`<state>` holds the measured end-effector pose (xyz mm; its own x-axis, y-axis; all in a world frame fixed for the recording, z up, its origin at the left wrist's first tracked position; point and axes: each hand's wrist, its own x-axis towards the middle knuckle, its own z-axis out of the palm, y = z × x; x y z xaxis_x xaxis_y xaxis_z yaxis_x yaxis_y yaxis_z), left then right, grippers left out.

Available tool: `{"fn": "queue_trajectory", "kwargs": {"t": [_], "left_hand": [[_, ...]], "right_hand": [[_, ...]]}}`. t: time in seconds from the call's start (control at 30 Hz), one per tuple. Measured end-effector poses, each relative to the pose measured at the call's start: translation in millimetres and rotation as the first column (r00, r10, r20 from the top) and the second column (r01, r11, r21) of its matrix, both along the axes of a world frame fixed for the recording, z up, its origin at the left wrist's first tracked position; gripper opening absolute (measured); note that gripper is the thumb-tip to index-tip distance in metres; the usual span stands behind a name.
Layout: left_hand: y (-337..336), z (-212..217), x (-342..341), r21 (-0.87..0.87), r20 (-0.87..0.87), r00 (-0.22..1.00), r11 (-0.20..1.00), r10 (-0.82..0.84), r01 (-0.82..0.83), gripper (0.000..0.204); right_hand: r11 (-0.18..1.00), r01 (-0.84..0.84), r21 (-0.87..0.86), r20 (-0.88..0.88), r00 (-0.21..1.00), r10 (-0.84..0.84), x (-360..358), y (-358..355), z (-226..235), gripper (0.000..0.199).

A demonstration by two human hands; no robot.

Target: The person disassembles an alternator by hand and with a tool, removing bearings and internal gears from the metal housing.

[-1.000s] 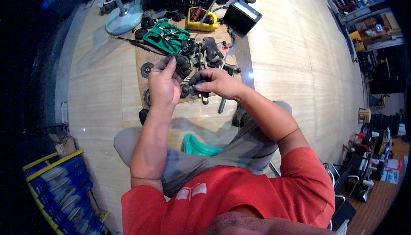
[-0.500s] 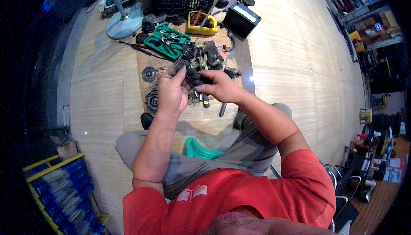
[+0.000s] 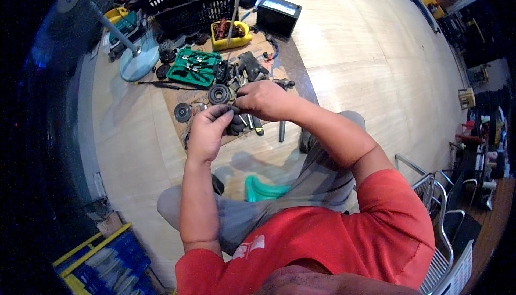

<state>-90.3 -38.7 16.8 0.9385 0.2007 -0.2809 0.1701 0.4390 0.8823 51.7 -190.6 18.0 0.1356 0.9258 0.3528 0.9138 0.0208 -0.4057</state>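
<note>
My left hand (image 3: 207, 134) is closed in a pinch above the cardboard (image 3: 171, 101). My right hand (image 3: 264, 100) faces it with curled fingers, its fingertips close to those of the left. Whatever small dark thing they hold between them is too hidden to name. Just beyond the left fingers is a round black pulley-like part (image 3: 219, 94) with a pale ring at its centre. A second black disc (image 3: 183, 112) lies to the left. Beneath the hands sits a dark lumpy piece (image 3: 235, 126), beside a black and yellow tool handle (image 3: 258, 128).
Farther off are an open green tool case (image 3: 194, 68) with pliers, a cut yellow container (image 3: 231, 36), a black battery (image 3: 278, 16) and black crates (image 3: 193, 15). A hammer (image 3: 283, 84) lies at right. A pale round stand base (image 3: 138, 61) stands at far left.
The pulley-like part was up at my left fingers and is now beyond them. My left hand has come lower and toward me, and the view has turned.
</note>
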Motion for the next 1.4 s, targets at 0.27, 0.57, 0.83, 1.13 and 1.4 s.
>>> {"fn": "queue_trajectory", "kwargs": {"t": [0.27,0.57,0.83,1.13,1.4], "left_hand": [[-3.7,9.2,0.1,0.303,-0.041,0.99,0.942,-0.136,0.142,0.015],[-3.5,0.2,-2.5,0.5,-0.084,0.987,0.851,-0.136,0.16,0.018],[-8.3,15.7,-0.1,0.783,-0.179,0.977,0.585,-0.117,0.214,0.024],[-9.3,15.6,-3.4,0.882,-0.086,0.993,0.457,-0.081,0.114,0.02],[-9.1,7.0,-6.1,0.867,0.08,0.996,0.496,-0.025,-0.057,0.016]], "right_hand": [[1.0,0.01,-0.021,0.077,0.997,-0.009,0.7,-3.1,-3.5,0.008],[0.995,0.038,-0.093,0.069,0.997,-0.032,-3.3,-2.8,3.4,0.008],[0.993,0.009,-0.116,-0.015,1.0,-0.01,0.1,-2.1,-2.5,0.012],[0.979,-0.114,-0.167,-0.304,0.951,0.059,-3.0,-2.5,16.7,0.021],[0.982,0.013,-0.191,-0.318,0.945,-0.074,-9.9,1.5,18.4,0.019]]}}
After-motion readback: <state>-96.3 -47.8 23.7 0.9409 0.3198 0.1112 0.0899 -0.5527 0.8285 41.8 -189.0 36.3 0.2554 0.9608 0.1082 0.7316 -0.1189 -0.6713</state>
